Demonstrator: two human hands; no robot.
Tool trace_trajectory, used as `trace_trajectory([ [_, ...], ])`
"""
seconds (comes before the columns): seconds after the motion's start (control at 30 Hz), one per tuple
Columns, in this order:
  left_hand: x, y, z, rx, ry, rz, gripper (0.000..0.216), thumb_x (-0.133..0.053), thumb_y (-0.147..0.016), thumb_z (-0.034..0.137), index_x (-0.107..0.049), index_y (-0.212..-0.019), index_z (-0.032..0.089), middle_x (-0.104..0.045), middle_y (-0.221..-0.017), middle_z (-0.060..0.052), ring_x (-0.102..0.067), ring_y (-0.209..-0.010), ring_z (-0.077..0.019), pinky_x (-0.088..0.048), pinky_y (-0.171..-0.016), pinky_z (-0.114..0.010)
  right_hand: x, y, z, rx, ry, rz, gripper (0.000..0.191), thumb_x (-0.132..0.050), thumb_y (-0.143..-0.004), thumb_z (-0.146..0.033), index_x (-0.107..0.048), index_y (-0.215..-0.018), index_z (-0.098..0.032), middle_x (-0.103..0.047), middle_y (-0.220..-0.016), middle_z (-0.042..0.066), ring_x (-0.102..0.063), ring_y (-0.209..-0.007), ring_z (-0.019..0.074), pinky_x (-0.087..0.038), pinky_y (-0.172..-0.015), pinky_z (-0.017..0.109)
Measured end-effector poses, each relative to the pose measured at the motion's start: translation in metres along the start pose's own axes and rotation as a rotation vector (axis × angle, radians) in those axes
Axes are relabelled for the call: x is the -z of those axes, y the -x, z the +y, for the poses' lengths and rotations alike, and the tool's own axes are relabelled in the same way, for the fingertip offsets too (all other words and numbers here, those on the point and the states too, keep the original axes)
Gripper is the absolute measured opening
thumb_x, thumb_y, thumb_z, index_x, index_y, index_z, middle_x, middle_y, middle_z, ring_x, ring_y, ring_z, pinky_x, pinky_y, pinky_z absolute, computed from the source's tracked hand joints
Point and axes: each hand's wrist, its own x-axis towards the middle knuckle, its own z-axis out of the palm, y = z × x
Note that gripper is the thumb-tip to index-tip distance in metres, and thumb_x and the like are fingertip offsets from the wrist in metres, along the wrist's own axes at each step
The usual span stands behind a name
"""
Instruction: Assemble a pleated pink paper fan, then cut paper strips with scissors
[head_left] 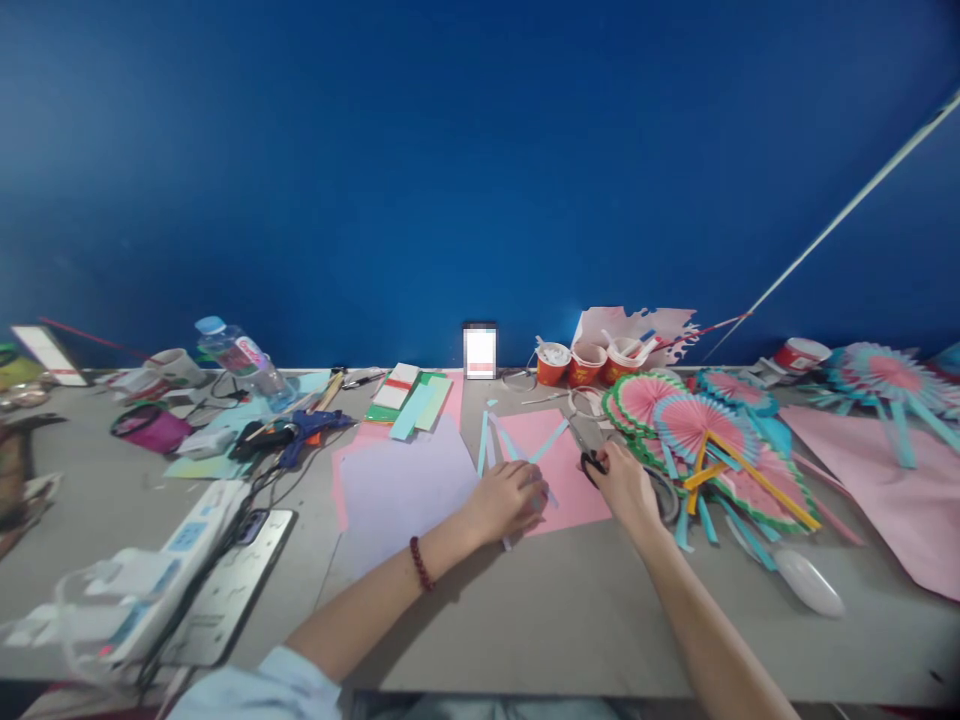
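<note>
My right hand [626, 482] is closed around the black handles of a pair of scissors [591, 464], whose blades point away from me. My left hand [508, 502] rests palm down with its fingers curled together over the near-left part of a pink paper sheet [574, 483]. Light blue paper strips [551, 441] lie crossed on that sheet, and some run under my left hand. What its fingertips grip, if anything, is hidden. Left of it, a pale lavender sheet [409, 480] lies over more pink paper.
Folded paper fans [705, 428] and a white spoon-shaped piece [810, 582] lie right. Red paper cups [589, 364] and a lit screen [480, 352] stand at the back. Leftward are a glue gun [304, 432], a bottle [244, 360], a phone [229, 590] and a power strip [176, 570].
</note>
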Motion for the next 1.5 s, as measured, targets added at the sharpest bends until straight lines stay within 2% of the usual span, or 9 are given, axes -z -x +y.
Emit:
trace_trajectory([
  [0.13, -0.005, -0.014, 0.001, 0.028, -0.048, 0.018, 0.042, -0.064, -0.084, 0.039, -0.057, -0.118, 0.017, -0.062, -0.115, -0.009, -0.056, -0.107, -0.0239, -0.044, -0.088, -0.035, -0.001, 0.001, -0.001, 0.021, 0.017, -0.008, 0.008, -0.059, -0.08, -0.025, -0.053, -0.078, -0.02, -0.056, -0.082, 0.002, -0.055, -0.071, 0.0156, -0.031, -0.056, 0.024],
  [0.27, -0.008, -0.026, -0.004, 0.02, -0.118, -0.037, 0.026, -0.06, -0.087, 0.034, -0.062, -0.108, 0.018, -0.064, -0.109, -0.008, -0.057, -0.102, -0.0228, -0.044, -0.082, -0.034, -0.003, 0.001, 0.001, 0.053, 0.025, 0.006, 0.004, -0.056, -0.083, -0.022, -0.056, -0.081, -0.019, -0.056, -0.084, 0.002, -0.056, -0.073, 0.0155, -0.033, -0.059, 0.024],
  [0.43, -0.008, -0.028, -0.014, -0.053, -0.215, -0.086, 0.015, -0.052, -0.091, 0.021, -0.064, -0.097, 0.015, -0.066, -0.096, -0.007, -0.059, -0.094, -0.021, -0.043, -0.074, -0.033, 0.001, 0.002, -0.003, 0.065, 0.061, -0.04, 0.006, -0.053, -0.086, -0.018, -0.058, -0.086, -0.019, -0.057, -0.09, 0.003, -0.058, -0.078, 0.0156, -0.033, -0.059, 0.024],
  [0.53, -0.005, -0.02, -0.019, -0.06, -0.23, -0.098, 0.013, -0.051, -0.09, 0.014, -0.064, -0.093, 0.014, -0.066, -0.089, -0.006, -0.061, -0.089, -0.0196, -0.043, -0.069, -0.031, 0.005, 0.004, -0.009, 0.047, 0.109, -0.07, 0.012, -0.051, -0.087, -0.018, -0.06, -0.094, -0.02, -0.057, -0.097, 0.004, -0.058, -0.078, 0.0156, -0.033, -0.058, 0.024],
  [0.7, 0.009, 0.002, -0.029, 0.025, -0.241, -0.073, 0.013, -0.049, -0.09, 0.009, -0.061, -0.095, 0.013, -0.067, -0.092, -0.008, -0.063, -0.086, -0.0191, -0.044, -0.067, -0.03, 0.01, 0.006, -0.016, 0.026, 0.164, -0.088, 0.022, -0.051, -0.088, -0.018, -0.059, -0.108, -0.021, -0.057, -0.106, 0.006, -0.06, -0.08, 0.0166, -0.032, -0.057, 0.025],
  [0.97, 0.038, 0.034, -0.045, 0.257, -0.125, -0.012, 0.015, -0.05, -0.087, 0.013, -0.064, -0.084, 0.016, -0.069, -0.084, -0.006, -0.065, -0.079, -0.0188, -0.044, -0.069, -0.029, 0.01, 0.005, -0.013, 0.02, 0.133, -0.103, 0.022, -0.052, -0.087, -0.017, -0.06, -0.108, -0.02, -0.058, -0.103, 0.005, -0.059, -0.08, 0.0162, -0.033, -0.059, 0.025],
  [1.23, 0.049, 0.055, -0.021, 0.203, 0.129, -0.064, 0.019, -0.046, -0.09, 0.02, -0.064, -0.098, 0.022, -0.072, -0.096, -0.003, -0.067, -0.087, -0.018, -0.048, -0.078, -0.029, 0.007, 0.003, -0.009, 0.016, 0.048, -0.103, 0.019, -0.052, -0.086, -0.017, -0.06, -0.103, -0.02, -0.058, -0.102, 0.005, -0.058, -0.08, 0.0158, -0.034, -0.061, 0.024],
  [1.37, 0.043, 0.062, -0.011, 0.238, 0.098, 0.041, 0.017, -0.044, -0.091, 0.02, -0.062, -0.094, 0.02, -0.068, -0.114, -0.007, -0.061, -0.107, -0.0209, -0.046, -0.093, -0.035, 0.004, 0.003, -0.004, 0.048, 0.005, -0.08, 0.017, -0.053, -0.084, -0.016, -0.062, -0.098, -0.02, -0.059, -0.098, 0.004, -0.059, -0.082, 0.0158, -0.038, -0.065, 0.023],
  [1.5, 0.036, 0.064, -0.001, 0.271, 0.095, 0.07, 0.017, -0.04, -0.092, 0.016, -0.057, -0.093, 0.019, -0.068, -0.11, -0.008, -0.063, -0.099, -0.0202, -0.048, -0.088, -0.037, 0.001, -0.001, 0.004, 0.117, -0.058, -0.09, 0.016, -0.055, -0.082, -0.018, -0.064, -0.095, -0.019, -0.06, -0.098, 0.005, -0.06, -0.088, 0.0174, -0.043, -0.076, 0.026],
])
